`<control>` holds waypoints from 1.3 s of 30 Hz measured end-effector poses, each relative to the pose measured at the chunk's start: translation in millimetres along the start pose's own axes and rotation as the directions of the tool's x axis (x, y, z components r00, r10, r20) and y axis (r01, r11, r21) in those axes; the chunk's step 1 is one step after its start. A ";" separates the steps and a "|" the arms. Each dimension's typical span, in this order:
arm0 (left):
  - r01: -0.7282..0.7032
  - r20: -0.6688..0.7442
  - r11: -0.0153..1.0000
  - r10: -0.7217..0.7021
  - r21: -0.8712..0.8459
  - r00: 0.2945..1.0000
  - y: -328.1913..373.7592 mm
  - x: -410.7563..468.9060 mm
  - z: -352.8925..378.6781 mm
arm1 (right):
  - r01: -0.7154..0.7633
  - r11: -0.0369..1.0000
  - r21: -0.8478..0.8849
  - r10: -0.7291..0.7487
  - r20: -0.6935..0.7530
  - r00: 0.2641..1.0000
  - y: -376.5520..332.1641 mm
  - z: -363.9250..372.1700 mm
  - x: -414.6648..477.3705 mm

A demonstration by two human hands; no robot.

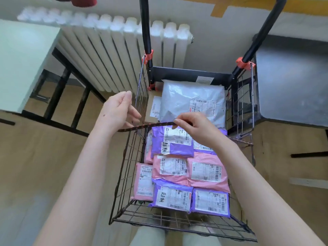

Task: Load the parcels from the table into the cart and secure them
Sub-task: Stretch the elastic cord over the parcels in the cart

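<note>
Parcels [177, 167] lie packed inside the cart [127, 174]. Above its left rim both hands pinch a dark cord [150, 125]: the left hand [122, 110] near the loose end, the right hand [195, 128] further along. If either pinch slips, the cord could likely snap free, leaving the load unsecured.

Dark cord [150, 125]: far end hidden under fingers of right hand [197, 129]; contact with left hand [120, 110] blurred, cannot tell grip. Cardboard box [149, 99], 12 o'clock end of cart [124, 174]: mostly covered by white parcel [193, 100]. Parcel label print too small to read. Red object [83, 1], 11 o'clock: cut by top edge. Handle posts [146, 23]: tops out of frame.
</note>
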State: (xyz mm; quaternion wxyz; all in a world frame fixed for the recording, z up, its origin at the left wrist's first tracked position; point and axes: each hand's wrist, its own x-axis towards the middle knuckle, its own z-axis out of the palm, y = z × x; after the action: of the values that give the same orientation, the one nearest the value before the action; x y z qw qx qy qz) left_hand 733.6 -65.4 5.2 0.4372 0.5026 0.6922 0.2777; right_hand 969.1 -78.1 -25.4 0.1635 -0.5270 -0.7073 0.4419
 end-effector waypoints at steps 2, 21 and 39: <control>0.006 -0.057 0.996 -0.011 -0.087 0.998 -9.0 -0.3 -14.1 | 0.015 1.000 -0.006 -0.015 0.016 1.000 -8.9 14.6 8.8; 0.105 -0.282 0.560 -0.560 -0.822 0.779 -106.0 -21.8 -35.3 | -0.056 0.988 0.142 0.031 0.176 0.984 -12.1 51.6 52.6; 0.342 -0.151 0.504 -0.706 -0.793 0.692 -233.0 20.1 -0.6 | 0.075 0.902 -0.425 0.127 0.427 0.895 -20.0 130.2 61.9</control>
State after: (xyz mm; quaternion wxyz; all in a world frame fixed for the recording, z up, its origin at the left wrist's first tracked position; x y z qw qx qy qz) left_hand 625.3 -125.8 -192.9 0.4831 -0.0324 0.7313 0.4804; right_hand 842.2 -83.1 -96.4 -0.1292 -0.4446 -0.7982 0.3853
